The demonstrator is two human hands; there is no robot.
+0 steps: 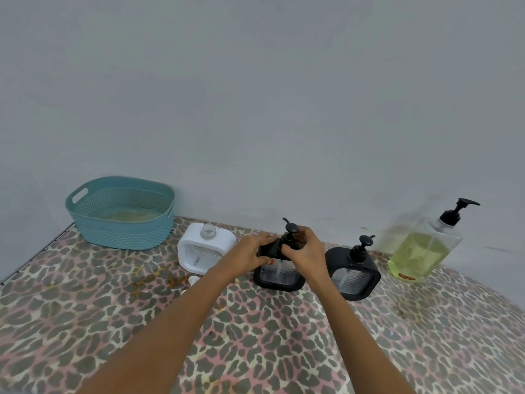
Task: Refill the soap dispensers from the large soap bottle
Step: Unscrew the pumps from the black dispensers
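Note:
A black soap dispenser (279,275) stands in the middle of the table. My left hand (252,253) grips its top left shoulder. My right hand (305,250) is closed around the collar of its black pump (290,230). To its right stands a second black dispenser (353,273) with its pump on. To the left a white dispenser (206,251) stands with its clear neck uncovered. The large clear soap bottle (423,248), partly full of yellow-green soap with a black pump, stands at the far right by the wall.
A teal perforated basket (122,214) sits at the back left against the wall. Small white parts (193,280) lie on the leopard-print table cover (255,336) in front of the white dispenser. The table's left edge runs diagonally at the far left.

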